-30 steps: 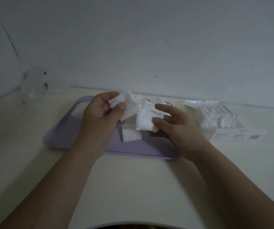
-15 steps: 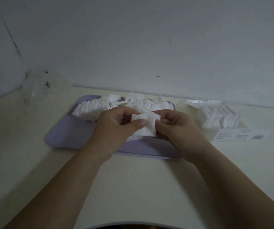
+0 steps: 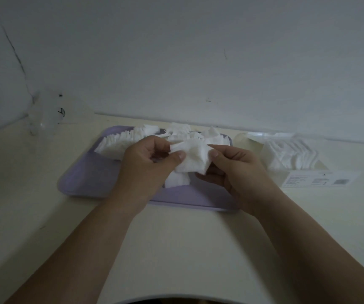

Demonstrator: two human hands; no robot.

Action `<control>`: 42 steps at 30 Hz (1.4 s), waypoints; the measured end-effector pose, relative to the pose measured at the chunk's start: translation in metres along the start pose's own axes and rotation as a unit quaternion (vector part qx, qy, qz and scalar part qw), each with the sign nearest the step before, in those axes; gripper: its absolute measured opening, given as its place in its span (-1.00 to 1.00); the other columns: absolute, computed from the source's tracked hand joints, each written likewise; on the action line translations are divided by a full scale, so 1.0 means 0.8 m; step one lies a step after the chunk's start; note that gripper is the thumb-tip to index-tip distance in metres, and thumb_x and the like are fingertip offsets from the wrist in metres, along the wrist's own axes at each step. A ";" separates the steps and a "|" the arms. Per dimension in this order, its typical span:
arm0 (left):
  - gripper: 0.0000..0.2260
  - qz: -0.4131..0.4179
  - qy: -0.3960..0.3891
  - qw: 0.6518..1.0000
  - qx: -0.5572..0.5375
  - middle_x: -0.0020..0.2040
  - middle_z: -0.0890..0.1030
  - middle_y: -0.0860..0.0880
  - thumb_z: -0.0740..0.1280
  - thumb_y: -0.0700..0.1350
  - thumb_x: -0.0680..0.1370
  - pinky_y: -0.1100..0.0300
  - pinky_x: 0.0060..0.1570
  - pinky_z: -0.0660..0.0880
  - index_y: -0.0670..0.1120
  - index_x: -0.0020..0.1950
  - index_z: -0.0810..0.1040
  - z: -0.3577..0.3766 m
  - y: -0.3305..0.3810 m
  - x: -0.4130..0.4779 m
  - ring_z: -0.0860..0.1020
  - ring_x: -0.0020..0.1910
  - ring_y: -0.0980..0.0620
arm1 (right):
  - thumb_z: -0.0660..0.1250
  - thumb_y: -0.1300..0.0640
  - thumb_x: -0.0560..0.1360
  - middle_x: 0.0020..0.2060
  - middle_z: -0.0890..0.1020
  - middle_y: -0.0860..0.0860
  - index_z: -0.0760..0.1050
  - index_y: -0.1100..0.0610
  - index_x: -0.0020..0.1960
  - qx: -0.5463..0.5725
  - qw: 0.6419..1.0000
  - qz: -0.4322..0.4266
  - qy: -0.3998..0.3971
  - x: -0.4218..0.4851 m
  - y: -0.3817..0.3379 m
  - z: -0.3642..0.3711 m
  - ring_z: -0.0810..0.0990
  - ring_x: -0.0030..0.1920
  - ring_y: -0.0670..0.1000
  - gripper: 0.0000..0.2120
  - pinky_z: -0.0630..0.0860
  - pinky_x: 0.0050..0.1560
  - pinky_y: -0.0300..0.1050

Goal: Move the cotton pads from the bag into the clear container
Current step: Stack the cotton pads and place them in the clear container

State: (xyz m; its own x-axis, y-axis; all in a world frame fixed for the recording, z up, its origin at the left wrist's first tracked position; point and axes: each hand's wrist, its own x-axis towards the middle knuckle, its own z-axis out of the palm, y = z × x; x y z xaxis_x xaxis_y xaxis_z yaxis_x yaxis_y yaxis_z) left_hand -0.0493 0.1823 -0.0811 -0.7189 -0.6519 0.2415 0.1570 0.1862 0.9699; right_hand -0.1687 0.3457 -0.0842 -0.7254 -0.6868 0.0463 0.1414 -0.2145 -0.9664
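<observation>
Pads [image 3: 193,157], a small bunch, are pinched by left grip [image 3: 148,170] and right grip [image 3: 240,172] over one tray [image 3: 89,176]; the bag [image 3: 317,179] label is unreadable.

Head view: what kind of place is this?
Likely a plain home or workroom tabletop against a bare wall: a lilac tray heaped with cotton pads, and an opened bag beside it.
</observation>
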 end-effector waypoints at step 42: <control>-0.87 0.111 -0.018 0.987 0.117 -0.23 0.66 0.13 0.56 -0.20 0.49 0.21 -0.28 0.56 -0.01 -0.14 0.67 0.006 0.005 -0.008 0.58 -0.29 0.09 | 0.41 0.25 0.63 0.02 0.78 0.13 0.67 0.06 0.27 -0.154 0.985 -0.073 -0.016 -0.007 0.003 0.008 0.67 -0.06 0.05 -0.75 0.68 0.07 0.10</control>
State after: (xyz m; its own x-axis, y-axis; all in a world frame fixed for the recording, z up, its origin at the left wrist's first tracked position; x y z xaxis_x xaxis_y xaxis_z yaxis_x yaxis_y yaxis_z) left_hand -0.0475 0.1905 -0.0792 -0.7082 -0.5506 0.4418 0.1553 0.4890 0.8584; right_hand -0.1598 0.3448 -0.0853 -0.7003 -0.6870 0.1941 -0.1783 -0.0949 -0.9794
